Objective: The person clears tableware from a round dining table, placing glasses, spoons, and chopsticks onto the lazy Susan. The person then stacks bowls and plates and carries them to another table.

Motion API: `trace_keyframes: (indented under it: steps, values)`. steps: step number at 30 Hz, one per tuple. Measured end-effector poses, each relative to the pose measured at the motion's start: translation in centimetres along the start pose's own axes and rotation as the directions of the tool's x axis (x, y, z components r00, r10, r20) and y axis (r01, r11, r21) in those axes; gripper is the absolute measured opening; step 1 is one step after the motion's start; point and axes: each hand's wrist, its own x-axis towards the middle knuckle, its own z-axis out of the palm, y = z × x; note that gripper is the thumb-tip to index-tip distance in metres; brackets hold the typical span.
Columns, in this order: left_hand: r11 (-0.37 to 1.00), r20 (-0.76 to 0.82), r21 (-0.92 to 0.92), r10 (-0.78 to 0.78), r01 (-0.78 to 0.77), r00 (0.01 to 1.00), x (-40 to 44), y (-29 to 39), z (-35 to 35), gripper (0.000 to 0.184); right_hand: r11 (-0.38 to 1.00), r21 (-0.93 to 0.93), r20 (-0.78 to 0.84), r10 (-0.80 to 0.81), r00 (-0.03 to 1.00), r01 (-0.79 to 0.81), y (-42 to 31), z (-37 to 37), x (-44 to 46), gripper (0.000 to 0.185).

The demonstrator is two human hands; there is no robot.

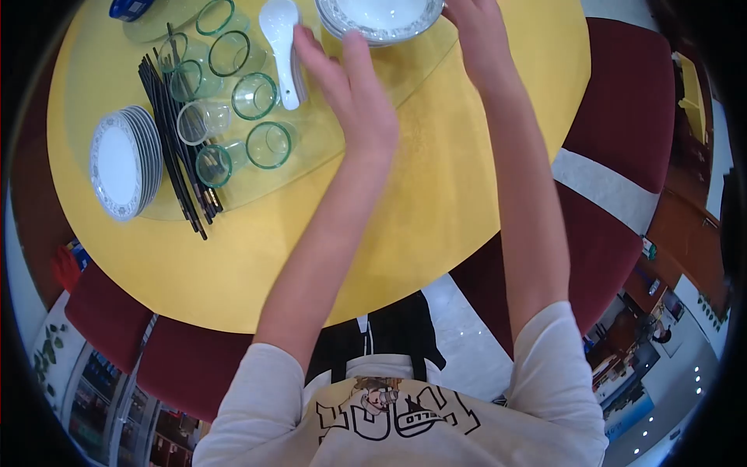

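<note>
A stack of white patterned bowls [379, 23] sits at the top edge of the view, partly cut off. My right hand [476, 39] grips the stack's right rim, its fingertips out of frame. On the other side, my left hand [354, 93] has fingers and thumb spread apart. Its thumb tip overlaps the near rim of the bowls, while the other fingers are beside the stacked white spoons [282, 54]. Left of the spoons stand several green-rimmed glasses [254, 96]. A bundle of dark chopsticks [175, 148] lies past them, next to a stack of white patterned plates [120, 165].
These things are on a glass turntable [311, 152] over a round yellow table [420, 210]. Dark red chairs [622, 101] stand around the table's edge. A blue object [130, 8] is at the upper left, partly cut off.
</note>
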Motion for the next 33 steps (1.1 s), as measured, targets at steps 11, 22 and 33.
trace_keyframes:
  steps: [11,22,33]
  values:
    - [0.981,-0.066,-0.139,0.129,-0.137,0.989,4.8,-2.7,1.0,0.056,0.713,0.602,0.577,-0.077,0.813,-0.359,4.2,2.1,2.7,0.045]
    - [0.926,-0.030,-0.359,-0.139,0.119,0.990,-4.4,0.7,-1.5,0.056,0.774,0.497,0.292,0.276,0.916,-0.392,0.4,-1.3,-8.4,0.053]
    - [0.964,0.323,0.022,-0.259,0.267,0.910,-20.8,11.5,-18.8,0.064,0.751,0.456,0.186,0.444,0.877,-0.477,-12.1,-4.0,-33.8,0.065]
